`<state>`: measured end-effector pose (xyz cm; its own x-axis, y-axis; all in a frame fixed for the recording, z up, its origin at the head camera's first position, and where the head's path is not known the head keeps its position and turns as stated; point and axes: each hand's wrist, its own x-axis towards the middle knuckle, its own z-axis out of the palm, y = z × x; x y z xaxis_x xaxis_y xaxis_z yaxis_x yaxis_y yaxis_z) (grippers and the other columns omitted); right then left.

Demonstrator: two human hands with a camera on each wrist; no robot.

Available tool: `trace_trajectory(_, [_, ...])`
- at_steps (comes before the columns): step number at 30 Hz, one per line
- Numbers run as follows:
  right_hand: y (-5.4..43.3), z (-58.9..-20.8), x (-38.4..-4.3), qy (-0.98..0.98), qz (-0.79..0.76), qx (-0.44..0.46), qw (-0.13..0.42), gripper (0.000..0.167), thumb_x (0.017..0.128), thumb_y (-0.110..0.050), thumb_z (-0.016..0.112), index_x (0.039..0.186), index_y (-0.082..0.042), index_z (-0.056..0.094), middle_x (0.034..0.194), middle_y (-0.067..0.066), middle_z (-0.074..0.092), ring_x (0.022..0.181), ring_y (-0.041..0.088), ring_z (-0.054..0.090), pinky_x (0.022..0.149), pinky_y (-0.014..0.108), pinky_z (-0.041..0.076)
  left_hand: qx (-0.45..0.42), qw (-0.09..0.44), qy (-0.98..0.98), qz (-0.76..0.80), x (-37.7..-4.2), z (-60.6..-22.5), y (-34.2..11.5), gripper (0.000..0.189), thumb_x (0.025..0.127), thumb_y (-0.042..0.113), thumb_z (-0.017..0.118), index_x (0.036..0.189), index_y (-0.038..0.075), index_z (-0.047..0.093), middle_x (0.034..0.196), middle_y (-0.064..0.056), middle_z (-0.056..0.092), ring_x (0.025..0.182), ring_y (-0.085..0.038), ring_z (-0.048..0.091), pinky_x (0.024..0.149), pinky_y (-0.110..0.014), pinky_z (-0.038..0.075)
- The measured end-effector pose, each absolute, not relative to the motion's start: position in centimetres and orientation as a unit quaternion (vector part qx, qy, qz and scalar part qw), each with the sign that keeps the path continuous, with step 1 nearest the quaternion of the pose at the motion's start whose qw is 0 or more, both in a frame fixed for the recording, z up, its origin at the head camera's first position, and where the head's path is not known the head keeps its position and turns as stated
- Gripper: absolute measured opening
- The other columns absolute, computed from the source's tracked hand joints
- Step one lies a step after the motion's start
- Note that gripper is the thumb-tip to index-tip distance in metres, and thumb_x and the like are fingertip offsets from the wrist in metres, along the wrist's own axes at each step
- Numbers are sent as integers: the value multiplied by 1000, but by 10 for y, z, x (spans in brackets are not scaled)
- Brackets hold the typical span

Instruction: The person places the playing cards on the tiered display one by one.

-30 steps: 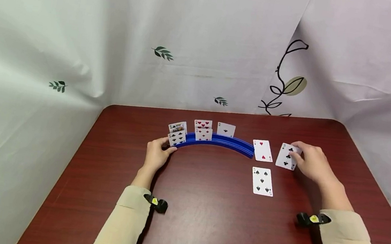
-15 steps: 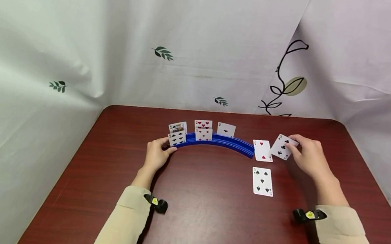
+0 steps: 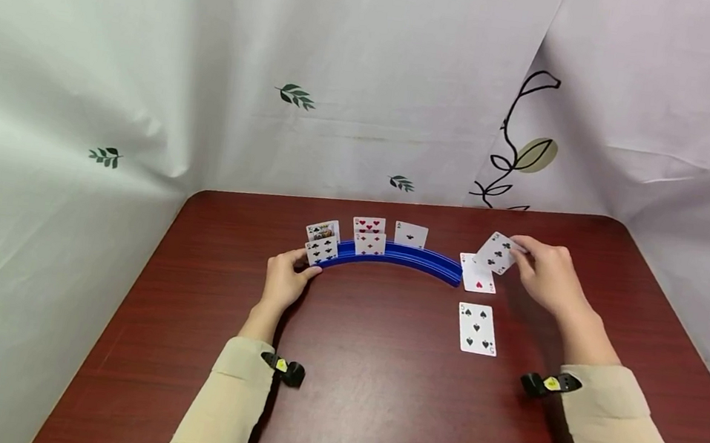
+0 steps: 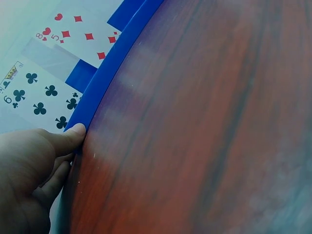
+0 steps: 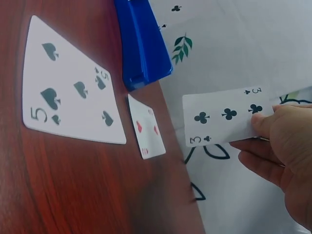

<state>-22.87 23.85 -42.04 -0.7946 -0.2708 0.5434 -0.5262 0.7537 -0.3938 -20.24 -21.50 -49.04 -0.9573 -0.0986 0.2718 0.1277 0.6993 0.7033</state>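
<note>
My right hand (image 3: 550, 276) pinches the three of clubs (image 5: 219, 117) by one edge between thumb and fingers. In the head view that card, tilted and lifted, overlaps the upper part of the two of hearts (image 3: 478, 279). A curved blue card holder (image 3: 424, 262) stands left of it. My left hand (image 3: 283, 281) grips the holder's left end, its thumb (image 4: 73, 136) on the front side. Slotted upright there are the six of clubs (image 3: 322, 250) before a king, the five of diamonds (image 3: 370, 244) before the eight of hearts (image 3: 369, 223), and an ace of clubs (image 3: 410, 235).
Face up on the brown table (image 3: 373, 388), the five of spades (image 3: 477, 329) lies just nearer than the two of hearts. A white curtain (image 3: 372, 89) printed with leaves hangs behind the table's back edge and along both sides.
The right hand has lifted the three of clubs off the table and carried it leftward and away from me, over the two of hearts. My left hand has stayed at the holder.
</note>
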Motion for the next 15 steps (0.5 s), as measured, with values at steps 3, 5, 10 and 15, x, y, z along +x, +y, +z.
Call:
trace_trajectory(3, [234,-419,-230,-903,278,222,240,18,92,3,69,110,6,70,88,20,73,67,30,62,66,47,50,-8,146,-910,-388,-202,-491,-215,32,86,14,83,115,2,76,99,-16,76,96,-30,73,91,-46,55])
trace_trajectory(5, [231,-418,-231,-900,283,225,244,18,92,3,70,109,6,70,88,20,74,68,30,65,67,47,52,-9,147,-910,-388,-202,-491,-215,31,86,14,83,114,3,76,99,-16,76,95,-30,73,90,-46,56])
trace_trajectory(10, [223,-415,-232,-891,289,238,256,15,90,2,72,104,5,73,86,18,75,67,27,68,63,45,53,-12,149,-909,-390,-203,-491,-215,29,85,13,83,112,3,77,97,-15,77,93,-29,73,88,-46,56])
trace_trajectory(15, [218,-414,-234,-883,294,254,265,10,88,2,76,97,3,75,80,14,75,65,22,67,61,28,50,-9,148,-909,-390,-203,-491,-215,30,85,14,84,112,3,77,97,-15,77,94,-29,73,89,-46,56])
